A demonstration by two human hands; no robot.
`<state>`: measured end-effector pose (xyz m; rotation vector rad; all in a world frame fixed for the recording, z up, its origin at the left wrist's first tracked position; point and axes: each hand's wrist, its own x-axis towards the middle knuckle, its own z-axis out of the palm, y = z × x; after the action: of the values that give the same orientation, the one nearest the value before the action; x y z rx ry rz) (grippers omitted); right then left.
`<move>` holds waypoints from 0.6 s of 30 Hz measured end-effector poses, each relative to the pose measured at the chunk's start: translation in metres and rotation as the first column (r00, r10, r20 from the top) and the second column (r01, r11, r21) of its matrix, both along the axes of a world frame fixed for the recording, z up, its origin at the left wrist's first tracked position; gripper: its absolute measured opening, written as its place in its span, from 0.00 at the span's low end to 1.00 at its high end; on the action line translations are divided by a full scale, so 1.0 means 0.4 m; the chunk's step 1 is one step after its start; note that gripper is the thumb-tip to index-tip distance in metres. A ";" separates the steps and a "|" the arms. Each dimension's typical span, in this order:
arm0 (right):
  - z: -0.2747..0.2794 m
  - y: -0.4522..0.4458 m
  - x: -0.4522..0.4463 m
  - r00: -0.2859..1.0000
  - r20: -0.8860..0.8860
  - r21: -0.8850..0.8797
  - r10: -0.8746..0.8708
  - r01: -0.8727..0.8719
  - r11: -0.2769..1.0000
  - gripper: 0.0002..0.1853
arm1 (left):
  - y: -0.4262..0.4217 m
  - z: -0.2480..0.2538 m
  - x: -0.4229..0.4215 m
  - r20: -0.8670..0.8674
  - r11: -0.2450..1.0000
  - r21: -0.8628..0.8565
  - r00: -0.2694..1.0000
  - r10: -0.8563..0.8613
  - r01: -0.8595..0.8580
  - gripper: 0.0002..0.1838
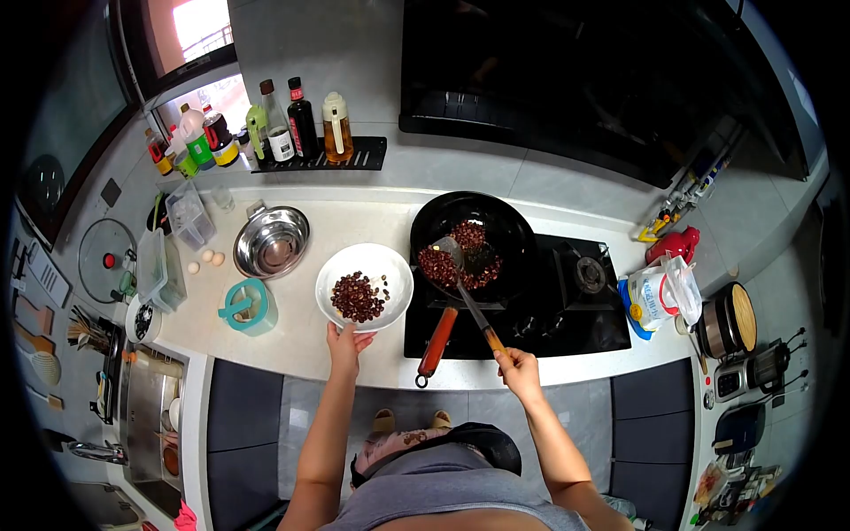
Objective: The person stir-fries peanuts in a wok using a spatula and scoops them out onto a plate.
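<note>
My left hand (348, 347) grips the near rim of a white bowl (333, 265), which holds a heap of dark red-brown nuts or beans (358, 297). My right hand (519, 372) is wrapped round the wooden handle of a metal spatula (473, 306). The spatula's blade carries a load of the same pieces inside a black wok (509, 221), just right of the bowl. More pieces (467, 234) lie on the wok's bottom in some shiny liquid. The wok's reddish handle (436, 342) points toward me, with neither hand on it.
The wok sits on a black gas stove (567, 327). Left of the bowl are a steel basin (273, 241), a teal-rimmed container (257, 310) and several eggs (207, 256). Bottles (301, 119) stand on a wall shelf. A white bag (657, 296) is right of the stove.
</note>
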<state>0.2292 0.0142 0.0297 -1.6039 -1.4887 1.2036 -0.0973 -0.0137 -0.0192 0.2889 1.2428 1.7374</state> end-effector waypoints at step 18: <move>0.027 0.024 0.044 0.894 -0.418 -0.335 -0.162 0.015 0.942 0.15 | 0.011 0.022 0.013 -0.012 0.999 -0.017 0.999 -0.036 0.036 0.19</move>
<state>0.2467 0.0238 0.0405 -1.4464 -0.9523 1.6918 -0.0920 -0.0092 -0.0105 0.3106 1.2527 1.6963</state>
